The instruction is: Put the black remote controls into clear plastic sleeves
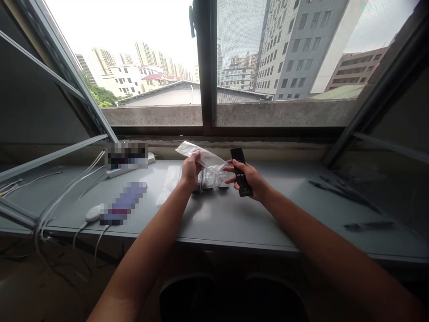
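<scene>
Pinched in my left hand (191,170) is a clear plastic bag (201,153), held up and slanting down to the right. My right hand (250,178) grips a black remote control (240,172), upright with its buttons facing me; some of its fingers reach toward the bag's lower right end. Whether those fingertips touch the bag I cannot tell. Behind and below the hands, several dark items in clear wrapping (211,180) lie on the grey table, partly hidden by the bag and my left hand. More clear plastic (169,183) lies flat just left of my left forearm.
At the left are a blurred-out phone-like object (124,203), a white round device (94,213) with a cable, and a white power strip (134,165). Black cables or straps (345,192) lie on the right. Metal frame bars (60,156) flank the table (228,228) before a window.
</scene>
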{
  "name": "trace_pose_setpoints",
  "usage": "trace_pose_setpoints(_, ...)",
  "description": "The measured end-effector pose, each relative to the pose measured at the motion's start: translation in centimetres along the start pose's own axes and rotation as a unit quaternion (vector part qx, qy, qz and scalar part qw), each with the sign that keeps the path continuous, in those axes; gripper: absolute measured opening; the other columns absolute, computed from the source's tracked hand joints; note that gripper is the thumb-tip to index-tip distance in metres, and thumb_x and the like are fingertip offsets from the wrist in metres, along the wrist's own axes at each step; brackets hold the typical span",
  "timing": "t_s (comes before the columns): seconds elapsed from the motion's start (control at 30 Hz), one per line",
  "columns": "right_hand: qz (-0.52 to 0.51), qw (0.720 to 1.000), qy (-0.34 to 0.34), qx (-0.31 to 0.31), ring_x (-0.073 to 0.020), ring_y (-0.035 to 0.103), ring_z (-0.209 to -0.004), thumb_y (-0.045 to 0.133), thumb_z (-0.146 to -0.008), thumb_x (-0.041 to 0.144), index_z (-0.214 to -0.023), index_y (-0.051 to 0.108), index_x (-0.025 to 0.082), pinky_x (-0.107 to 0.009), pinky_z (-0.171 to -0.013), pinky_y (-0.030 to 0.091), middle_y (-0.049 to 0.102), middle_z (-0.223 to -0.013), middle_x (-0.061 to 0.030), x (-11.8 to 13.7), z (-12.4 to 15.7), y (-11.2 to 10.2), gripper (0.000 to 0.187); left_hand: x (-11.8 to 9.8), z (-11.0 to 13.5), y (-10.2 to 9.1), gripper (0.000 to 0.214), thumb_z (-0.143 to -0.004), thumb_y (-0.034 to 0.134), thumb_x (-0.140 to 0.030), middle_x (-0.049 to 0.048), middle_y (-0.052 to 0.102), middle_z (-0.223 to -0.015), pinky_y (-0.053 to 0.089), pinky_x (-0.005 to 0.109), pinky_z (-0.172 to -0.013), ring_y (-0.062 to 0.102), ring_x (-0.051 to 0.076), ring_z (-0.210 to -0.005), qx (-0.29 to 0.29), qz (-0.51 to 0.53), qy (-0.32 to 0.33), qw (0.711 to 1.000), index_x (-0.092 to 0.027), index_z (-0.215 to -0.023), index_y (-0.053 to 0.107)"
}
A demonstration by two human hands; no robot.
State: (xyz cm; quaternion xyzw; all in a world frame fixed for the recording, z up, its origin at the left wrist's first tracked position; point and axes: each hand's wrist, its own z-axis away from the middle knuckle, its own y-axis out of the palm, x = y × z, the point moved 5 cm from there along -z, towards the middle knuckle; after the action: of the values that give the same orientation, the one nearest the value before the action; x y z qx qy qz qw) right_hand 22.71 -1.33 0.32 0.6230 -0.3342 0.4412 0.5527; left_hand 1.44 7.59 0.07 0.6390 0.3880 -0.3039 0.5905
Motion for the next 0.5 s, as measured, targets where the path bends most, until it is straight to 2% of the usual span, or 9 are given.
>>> trace_pose_setpoints(0.07,0.008,1.000,-0.004,0.022,-0.0245,0.085,-0.074,0.073,-0.103,0.046,-0.140,0.066,0.025,-0.020,-0.034,0.047,0.078,-0.120,-0.0114,0.3,0.3,0.2,0.043,0.6,0.3,0.6,0.039,-0.074,0.091,-0.049,0.0050,0.072,-0.077,0.046,0.026,-0.059,0.062,0.015,-0.065,0.049,-0.040,-0.010,0.998,-0.017,-0.083,0.072)
trace_pose_setpoints(0.13,0.027,0.997,0.007,0.069,-0.0271,0.086,-0.075,0.074,-0.102,0.050,-0.147,0.064,0.027,-0.021,-0.033,0.047,0.077,-0.118,-0.0118,0.2,0.6,0.7,0.052,1.3,0.7,1.2,0.043,-0.073,0.093,-0.053,0.0067,0.072,-0.075,0.045,0.028,-0.058,0.061,0.016,-0.063,0.098,-0.091,-0.025,0.991,-0.015,-0.081,0.075)
trace_pose_setpoints(0.27,0.081,0.979,0.065,0.176,-0.0301,0.085,-0.074,0.077,-0.100,0.052,-0.146,0.067,0.024,-0.023,-0.035,0.050,0.080,-0.124,-0.0165,-0.6,1.6,2.0,0.055,1.9,1.7,2.1,0.046,-0.075,0.092,-0.058,0.0061,0.068,-0.068,0.042,0.029,-0.056,0.058,0.016,-0.057,0.181,-0.139,-0.056,0.972,-0.014,-0.079,0.077)
trace_pose_setpoints(0.33,0.104,0.970,0.087,0.202,-0.0291,0.085,-0.073,0.078,-0.099,0.052,-0.144,0.069,0.023,-0.023,-0.037,0.052,0.081,-0.123,-0.0168,-0.9,1.9,2.3,0.054,2.0,2.1,2.4,0.049,-0.078,0.089,-0.060,0.0088,0.073,-0.074,0.043,0.029,-0.056,0.060,0.016,-0.059,0.210,-0.150,-0.070,0.964,-0.012,-0.084,0.080)
trace_pose_setpoints(0.4,0.127,0.962,0.102,0.218,-0.0252,0.083,-0.067,0.078,-0.100,0.051,-0.143,0.069,0.021,-0.023,-0.039,0.054,0.084,-0.116,-0.0158,-1.0,2.2,2.4,0.054,1.9,2.1,2.5,0.049,-0.081,0.087,-0.059,0.0121,0.079,-0.086,0.049,0.029,-0.062,0.067,0.019,-0.068,0.217,-0.148,-0.073,0.962,-0.012,-0.092,0.083)
trace_pose_setpoints(0.5,0.167,0.946,0.124,0.247,-0.0194,0.076,-0.053,0.079,-0.100,0.052,-0.145,0.068,0.016,-0.023,-0.041,0.055,0.085,-0.098,-0.0129,-1.0,2.5,2.4,0.059,1.8,1.5,2.0,0.044,-0.081,0.088,-0.053,0.0125,0.081,-0.092,0.056,0.030,-0.074,0.074,0.022,-0.080,0.173,-0.116,-0.067,0.976,-0.012,-0.095,0.083)
